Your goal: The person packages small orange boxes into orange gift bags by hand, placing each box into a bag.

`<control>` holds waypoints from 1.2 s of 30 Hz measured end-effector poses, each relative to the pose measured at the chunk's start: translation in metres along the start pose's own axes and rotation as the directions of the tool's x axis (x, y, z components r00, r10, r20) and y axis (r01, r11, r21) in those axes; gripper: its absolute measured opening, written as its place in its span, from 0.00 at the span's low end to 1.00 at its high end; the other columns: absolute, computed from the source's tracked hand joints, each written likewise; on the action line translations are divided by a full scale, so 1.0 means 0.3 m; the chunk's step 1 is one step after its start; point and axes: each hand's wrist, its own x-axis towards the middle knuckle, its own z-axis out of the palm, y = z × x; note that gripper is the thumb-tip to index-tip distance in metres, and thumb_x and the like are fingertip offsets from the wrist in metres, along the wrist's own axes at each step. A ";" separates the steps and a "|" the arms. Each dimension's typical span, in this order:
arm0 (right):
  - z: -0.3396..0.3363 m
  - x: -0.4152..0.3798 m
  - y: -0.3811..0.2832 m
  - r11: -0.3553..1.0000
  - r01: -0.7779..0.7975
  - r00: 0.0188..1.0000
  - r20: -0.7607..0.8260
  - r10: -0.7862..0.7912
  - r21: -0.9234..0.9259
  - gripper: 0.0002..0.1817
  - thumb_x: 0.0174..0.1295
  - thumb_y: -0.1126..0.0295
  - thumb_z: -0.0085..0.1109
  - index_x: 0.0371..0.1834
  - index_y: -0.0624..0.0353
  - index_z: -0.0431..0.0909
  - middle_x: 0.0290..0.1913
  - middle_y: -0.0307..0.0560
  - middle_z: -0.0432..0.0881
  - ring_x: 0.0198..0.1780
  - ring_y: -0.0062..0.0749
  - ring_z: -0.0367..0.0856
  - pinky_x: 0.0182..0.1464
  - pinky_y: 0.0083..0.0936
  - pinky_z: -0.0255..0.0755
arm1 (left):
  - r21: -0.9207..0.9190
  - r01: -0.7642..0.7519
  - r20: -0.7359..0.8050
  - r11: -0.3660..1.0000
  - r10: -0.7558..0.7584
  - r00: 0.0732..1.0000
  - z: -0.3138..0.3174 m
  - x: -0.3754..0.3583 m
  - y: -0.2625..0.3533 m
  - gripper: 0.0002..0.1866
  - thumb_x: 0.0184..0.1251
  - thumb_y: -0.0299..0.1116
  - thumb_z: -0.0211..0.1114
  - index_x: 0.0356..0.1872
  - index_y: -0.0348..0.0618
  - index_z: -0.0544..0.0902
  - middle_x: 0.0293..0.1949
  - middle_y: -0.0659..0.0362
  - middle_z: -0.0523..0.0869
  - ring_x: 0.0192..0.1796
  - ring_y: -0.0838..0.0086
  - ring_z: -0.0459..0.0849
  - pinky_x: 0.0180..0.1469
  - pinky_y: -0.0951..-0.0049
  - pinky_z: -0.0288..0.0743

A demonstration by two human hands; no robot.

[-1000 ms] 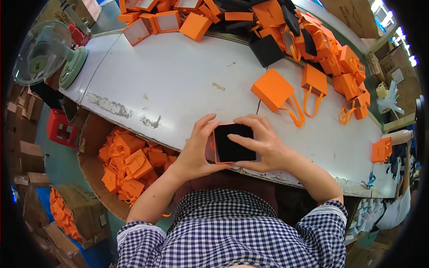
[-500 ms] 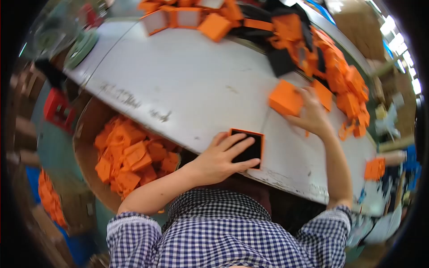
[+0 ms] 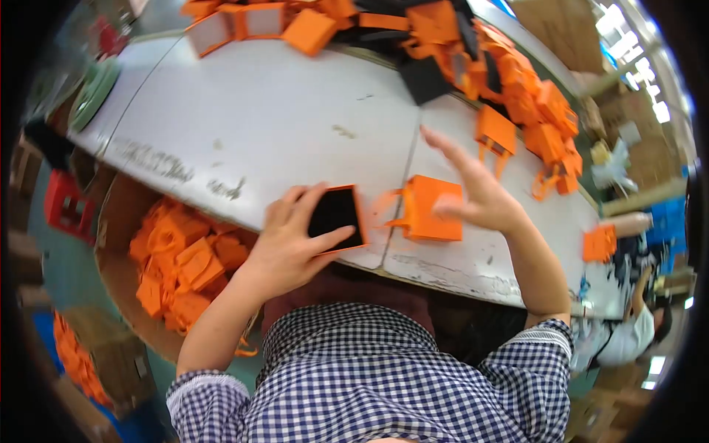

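Note:
My left hand (image 3: pixel 292 236) grips an open orange box (image 3: pixel 360 214) with a black inside, near the table's front edge. Its fingers lie over the box's left part, and the thumb reaches across the near side. To the right lies an orange gift bag (image 3: pixel 428 218), flat on the table, its ribbon handles pointing left toward the box. Over this bag's right side, my right hand (image 3: pixel 480 193) is spread, with fingers stretched up and left and the thumb overlapping the bag. Another small orange bag (image 3: pixel 496 131) with ribbon handles lies beyond the right hand.
Orange bags (image 3: pixel 543 111) are heaped along the table's far right, beside black pieces (image 3: pixel 425 77). More orange boxes (image 3: pixel 309 32) line the back. Left below the table edge stands a carton (image 3: pixel 114 244) full of orange bags. Another person (image 3: pixel 628 336) is at far right.
My right hand has brought the orange bag nearer the front edge, beside the box, and let go of it. The view has shifted, and my left hand stays on the box.

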 end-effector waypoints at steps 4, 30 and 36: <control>-0.022 -0.070 0.076 0.690 -0.151 0.848 -0.266 0.458 0.708 0.38 0.64 0.52 0.74 0.70 0.66 0.73 0.64 0.59 0.82 0.68 0.47 0.79 0.75 0.40 0.67 | 0.016 0.008 0.024 1.000 -0.009 1.000 -0.009 -0.025 -0.007 0.26 0.56 0.38 0.80 0.59 0.62 0.89 0.78 0.46 0.66 0.76 0.44 0.63 0.73 0.47 0.65; 0.067 -0.199 0.035 0.971 -0.163 0.986 0.011 0.164 0.173 0.31 0.42 0.58 0.90 0.35 0.58 0.73 0.75 0.58 0.70 0.71 0.54 0.75 0.64 0.41 0.77 | -0.647 0.052 -0.092 0.761 -0.145 0.985 -0.021 0.042 -0.010 0.55 0.47 0.41 0.88 0.77 0.39 0.67 0.69 0.47 0.75 0.70 0.56 0.77 0.71 0.60 0.72; 0.041 -0.187 -0.022 0.939 0.010 1.000 -0.004 -0.009 0.345 0.30 0.39 0.60 0.91 0.32 0.59 0.73 0.74 0.57 0.71 0.67 0.50 0.78 0.61 0.40 0.80 | -0.595 0.022 0.064 0.803 0.020 0.998 -0.052 0.098 0.034 0.60 0.46 0.42 0.89 0.80 0.40 0.63 0.66 0.47 0.77 0.67 0.54 0.78 0.68 0.59 0.75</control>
